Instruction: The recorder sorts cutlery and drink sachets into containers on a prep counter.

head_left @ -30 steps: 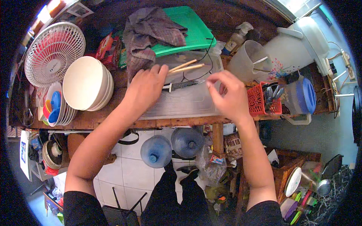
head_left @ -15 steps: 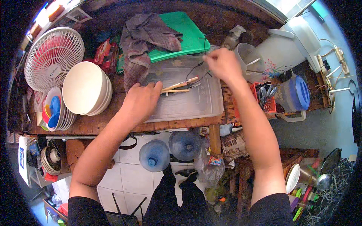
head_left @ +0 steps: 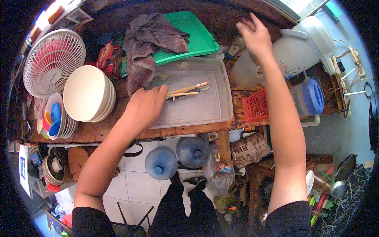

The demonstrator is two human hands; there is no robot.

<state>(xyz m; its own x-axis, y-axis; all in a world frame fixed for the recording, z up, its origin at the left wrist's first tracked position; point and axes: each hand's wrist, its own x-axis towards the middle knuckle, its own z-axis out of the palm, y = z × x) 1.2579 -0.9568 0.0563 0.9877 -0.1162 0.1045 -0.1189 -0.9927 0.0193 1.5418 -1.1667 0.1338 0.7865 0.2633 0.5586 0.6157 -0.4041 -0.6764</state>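
Note:
My left hand (head_left: pixel 145 103) is closed round a few thin wooden sticks (head_left: pixel 185 91), one of them with a red-and-white end. They reach out over the left side of a shallow translucent plastic tray (head_left: pixel 219 108) on the wooden table. My right hand (head_left: pixel 256 36) is raised at the table's far side, fingers apart, above a pump bottle (head_left: pixel 235 48) and a clear plastic jug (head_left: pixel 242 71). I make out nothing held in it. Beyond my left hand, a checked cloth (head_left: pixel 138 51) lies draped over a green tray (head_left: pixel 193 33).
White bowls (head_left: pixel 85 93) and a white basket (head_left: pixel 53 63) stand at the left. Right of the tray are a red basket (head_left: pixel 254 106), a blue-lidded pitcher (head_left: pixel 312 96) and a large pale container (head_left: pixel 292 53). Blue water bottles (head_left: pixel 161 162) sit on the floor below.
My right hand has moved up and away from the tray, to the far right. The thin black wire near its fingers no longer shows over the tray. My left hand stays with the sticks.

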